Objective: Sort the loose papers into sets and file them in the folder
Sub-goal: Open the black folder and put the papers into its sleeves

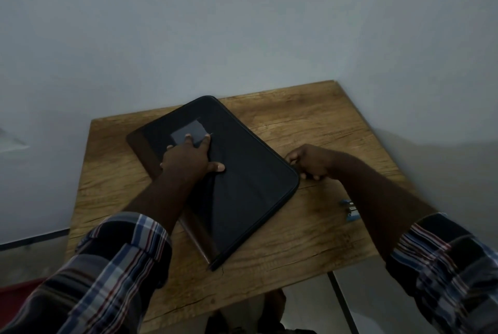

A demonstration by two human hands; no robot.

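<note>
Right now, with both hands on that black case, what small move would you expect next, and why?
Probably the right hand draws along the folder edge to unzip it. The folder lies closed on the wooden table, the left hand presses flat on its cover as if steadying it, and the right hand's fingers curl at its right corner, where a zip pull may sit, though that is too dark to confirm. No loose papers show.

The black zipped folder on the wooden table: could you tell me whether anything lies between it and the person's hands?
Nothing visible does. The left hand rests flat on the black zipped folder, and the right hand's fingers curl at its right edge, apparently on the zip.
</note>
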